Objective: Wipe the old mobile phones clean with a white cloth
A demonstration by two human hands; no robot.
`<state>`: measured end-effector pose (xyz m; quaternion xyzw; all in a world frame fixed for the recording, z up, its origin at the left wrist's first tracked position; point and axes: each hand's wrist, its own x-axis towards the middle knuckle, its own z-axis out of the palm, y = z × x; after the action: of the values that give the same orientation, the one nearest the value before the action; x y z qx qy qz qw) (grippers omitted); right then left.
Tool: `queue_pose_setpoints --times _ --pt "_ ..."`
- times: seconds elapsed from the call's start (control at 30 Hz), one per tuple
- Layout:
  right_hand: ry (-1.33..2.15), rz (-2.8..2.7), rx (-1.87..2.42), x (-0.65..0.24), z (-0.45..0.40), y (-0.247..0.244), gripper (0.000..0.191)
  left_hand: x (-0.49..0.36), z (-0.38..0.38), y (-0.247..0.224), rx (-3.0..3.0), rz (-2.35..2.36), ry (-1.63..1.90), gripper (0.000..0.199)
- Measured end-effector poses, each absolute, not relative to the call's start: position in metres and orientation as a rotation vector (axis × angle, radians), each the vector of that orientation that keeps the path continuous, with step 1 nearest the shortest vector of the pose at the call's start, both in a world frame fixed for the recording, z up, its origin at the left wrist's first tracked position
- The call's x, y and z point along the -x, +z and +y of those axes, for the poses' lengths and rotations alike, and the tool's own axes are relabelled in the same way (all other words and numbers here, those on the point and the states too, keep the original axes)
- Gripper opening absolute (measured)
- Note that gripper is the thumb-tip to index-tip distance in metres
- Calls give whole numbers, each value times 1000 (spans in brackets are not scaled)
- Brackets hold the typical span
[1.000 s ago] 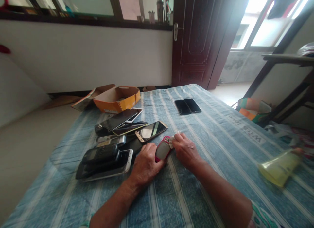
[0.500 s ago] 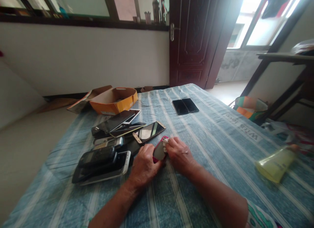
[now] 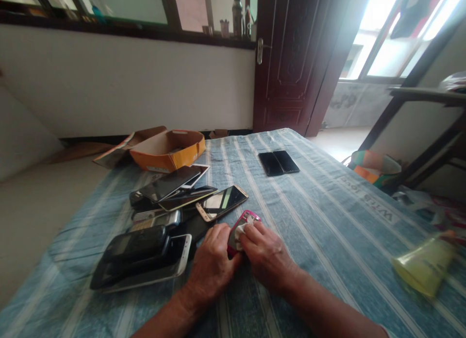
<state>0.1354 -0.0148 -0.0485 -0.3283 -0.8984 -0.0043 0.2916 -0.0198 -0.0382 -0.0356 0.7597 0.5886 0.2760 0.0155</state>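
A small pink-edged phone point(image 3: 235, 240) is gripped along its left side by my left hand point(image 3: 214, 258), whose fingers are closed on it. My right hand point(image 3: 267, 255) pinches a crumpled white cloth point(image 3: 241, 231) against the face of that phone. Just beyond lies a gold phone point(image 3: 223, 202) with a shiny screen. To the left is a heap of phones: a black one point(image 3: 136, 243) on top of a white-edged one point(image 3: 184, 253), and more dark ones point(image 3: 171, 182) behind. Two black phones point(image 3: 278, 163) lie side by side farther back.
An open orange box point(image 3: 171, 153) stands at the table's back left corner. A yellow translucent bag point(image 3: 424, 265) lies at the right. The table has a blue striped cloth point(image 3: 313, 221). Behind are a dark red door point(image 3: 287, 61) and a wooden stand point(image 3: 418, 92).
My right hand and the cloth have moved down the phone from its upper edge, so its top end now shows. The camera view has shifted slightly.
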Motion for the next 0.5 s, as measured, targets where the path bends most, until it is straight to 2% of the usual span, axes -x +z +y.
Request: queue_pose_setpoints --times 0.27,0.5 --pt "-81 -2343 874 -130 -21 -49 22 30 -38 -57 -2555 1755 1103 29" --pt "-176 -2265 833 -129 -19 -54 29 35 -38 -66 -2608 1762 1169 27"
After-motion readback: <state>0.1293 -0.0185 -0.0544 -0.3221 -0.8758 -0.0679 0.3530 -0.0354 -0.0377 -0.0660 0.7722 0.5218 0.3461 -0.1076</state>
